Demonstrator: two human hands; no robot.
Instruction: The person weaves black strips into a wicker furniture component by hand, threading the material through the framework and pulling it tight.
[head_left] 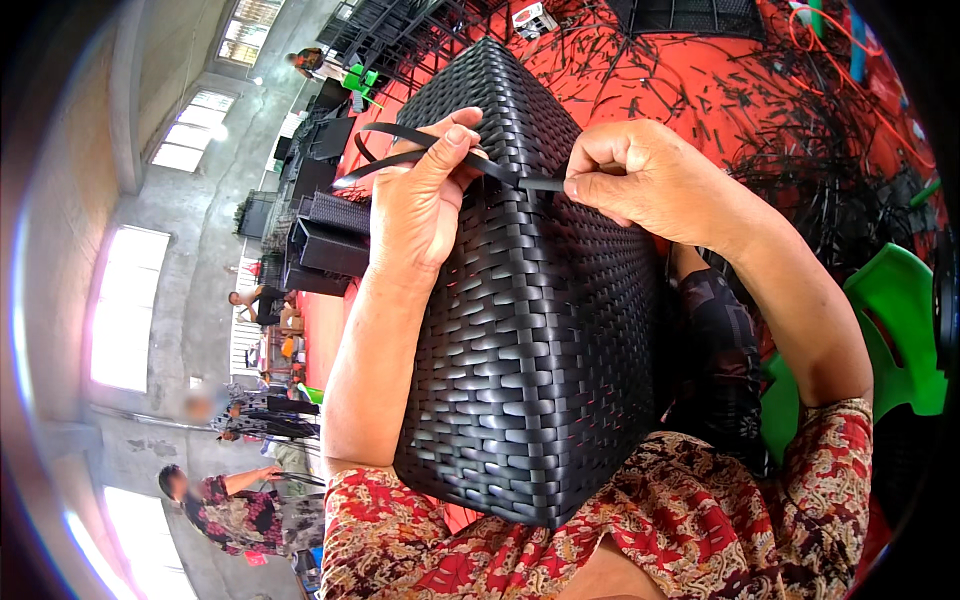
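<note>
A large box-shaped piece of black woven wicker (480, 330) leans up in front of me, one braided corner edge facing me. Across that edge runs a flat black plastic strip (543, 184). My right hand (650, 185) pinches the strip between thumb and curled fingers, just right of the edge. On the other side, my left hand (425, 195) grips the strip between thumb and fingers, palm partly turned up. Beyond the left fingers, the strip's slack bends into a loop and a loose tail. Where exactly the strip passes through the weave is hard to make out.
Cut black strips (800, 150) litter the red floor covering (610, 100). A green plastic chair (900, 330) stands at my right. Dark woven furniture (335, 235) and several people, one in a patterned shirt (235, 510), are farther off to the left. An orange cord (860, 90) lies at upper right.
</note>
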